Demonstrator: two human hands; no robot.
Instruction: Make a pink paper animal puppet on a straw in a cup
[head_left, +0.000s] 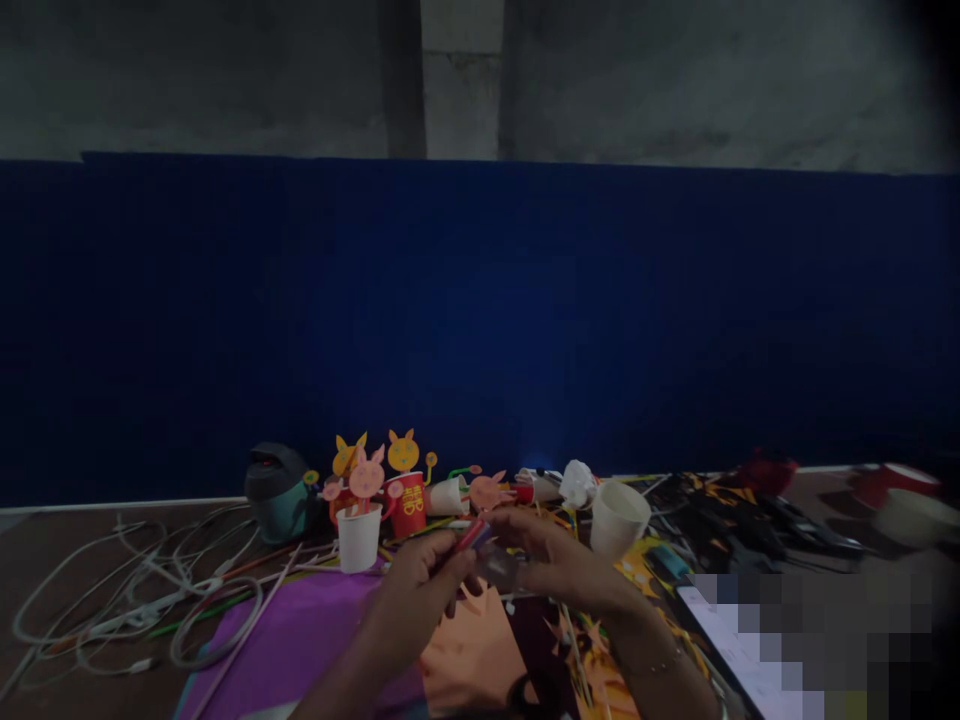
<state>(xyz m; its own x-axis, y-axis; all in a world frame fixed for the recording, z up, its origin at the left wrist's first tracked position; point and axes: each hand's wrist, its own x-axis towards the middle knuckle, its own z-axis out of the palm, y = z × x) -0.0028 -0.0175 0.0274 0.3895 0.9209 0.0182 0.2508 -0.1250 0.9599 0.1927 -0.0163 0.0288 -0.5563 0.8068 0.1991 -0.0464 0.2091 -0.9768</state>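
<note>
My left hand (421,592) is closed around a short red-and-blue stick-like thing (472,535), pinching it between thumb and fingers. From the other side, my right hand (562,562) curls its fingers over the upper end of that thing, thumb lower down. A clear, blurred patch (502,567) shows between the hands; what it is I cannot make out. Beneath them lies orange paper (480,650), overlapping a purple sheet (300,640). Just beyond stand a white paper cup (359,540) with a pink animal face (367,475) and a red cup (409,505) with a yellow one.
Tangled white cables (127,610) and a dark teal device (277,495) lie left. A white cup (619,518) stands beyond my right wrist, near crumpled white paper (577,483). Paper scraps, dark tools (757,525) and blurred cups (915,515) spread right. A blue partition (480,320) rises behind.
</note>
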